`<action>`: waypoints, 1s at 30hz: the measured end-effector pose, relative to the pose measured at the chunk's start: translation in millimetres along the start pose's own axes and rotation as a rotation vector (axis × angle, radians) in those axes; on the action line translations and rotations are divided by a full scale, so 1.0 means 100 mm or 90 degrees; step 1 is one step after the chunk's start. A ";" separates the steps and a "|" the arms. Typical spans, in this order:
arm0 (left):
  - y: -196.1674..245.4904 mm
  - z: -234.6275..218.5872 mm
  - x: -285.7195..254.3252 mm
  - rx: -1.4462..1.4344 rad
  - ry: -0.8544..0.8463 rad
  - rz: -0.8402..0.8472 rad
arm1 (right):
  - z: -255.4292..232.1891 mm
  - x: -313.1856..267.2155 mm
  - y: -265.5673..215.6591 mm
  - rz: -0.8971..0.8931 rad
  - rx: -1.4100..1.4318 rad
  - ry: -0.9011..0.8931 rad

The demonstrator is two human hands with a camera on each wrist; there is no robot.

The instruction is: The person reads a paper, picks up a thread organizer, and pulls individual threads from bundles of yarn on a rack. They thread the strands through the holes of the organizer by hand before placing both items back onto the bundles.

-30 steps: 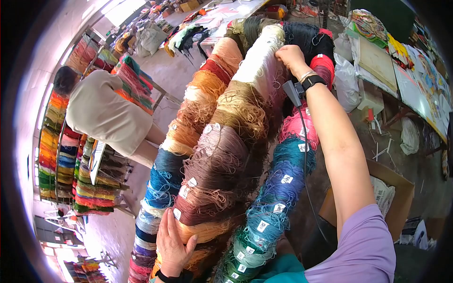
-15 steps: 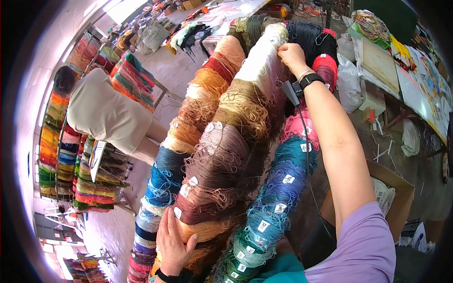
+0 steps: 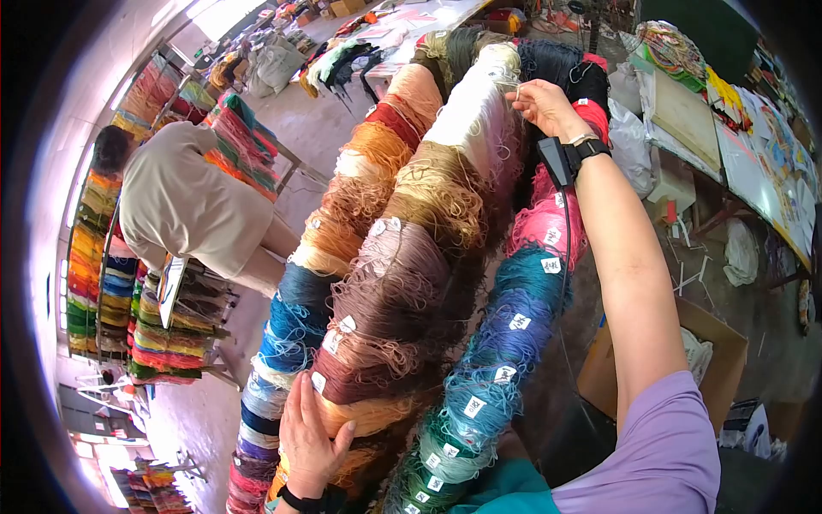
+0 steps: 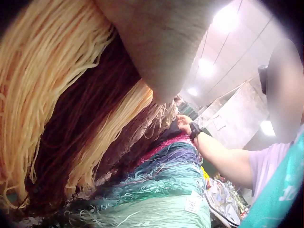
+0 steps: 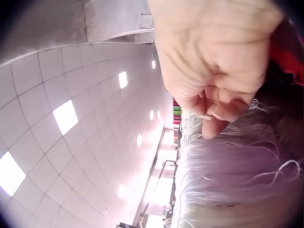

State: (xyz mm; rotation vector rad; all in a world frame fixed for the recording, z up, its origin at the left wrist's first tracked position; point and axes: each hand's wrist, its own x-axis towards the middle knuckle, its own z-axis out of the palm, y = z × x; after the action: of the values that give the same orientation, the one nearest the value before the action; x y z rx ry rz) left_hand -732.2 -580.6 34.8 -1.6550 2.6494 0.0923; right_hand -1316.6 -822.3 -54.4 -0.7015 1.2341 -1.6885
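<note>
Long rows of yarn skeins hang over racks, tagged with small white labels. My left hand (image 3: 310,441) rests with straight fingers on a light orange skein (image 3: 372,418), its fingertips near a label below the dark maroon skein (image 3: 355,377). At the far end of the middle row, my right hand (image 3: 546,106) is beside the white skein (image 3: 467,111). Its thumb and fingers pinch pale thread (image 5: 205,117), seen in the right wrist view close over white and lilac yarn (image 5: 228,175).
A person in a beige shirt (image 3: 184,206) bends by another yarn rack (image 3: 171,343) at left. An open cardboard box (image 3: 719,343) stands on the floor at right. Tables with papers (image 3: 753,158) lie beyond. A cable (image 3: 565,283) trails from my right wrist.
My right hand has drawn slightly back and right from the white skein, turning so its fingers show more, with thread pinched. The left hand stays in place. The other person bends lower.
</note>
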 end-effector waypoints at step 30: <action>0.04 -0.04 -0.02 -0.023 0.007 -0.005 | -0.09 -0.42 -0.37 0.021 -0.256 -0.061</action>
State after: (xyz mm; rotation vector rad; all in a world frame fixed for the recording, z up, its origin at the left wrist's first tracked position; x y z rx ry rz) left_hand -734.6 -577.2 38.6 -1.6799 2.6650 0.1331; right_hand -1318.2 -777.2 -19.7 -0.9831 1.5245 -1.3748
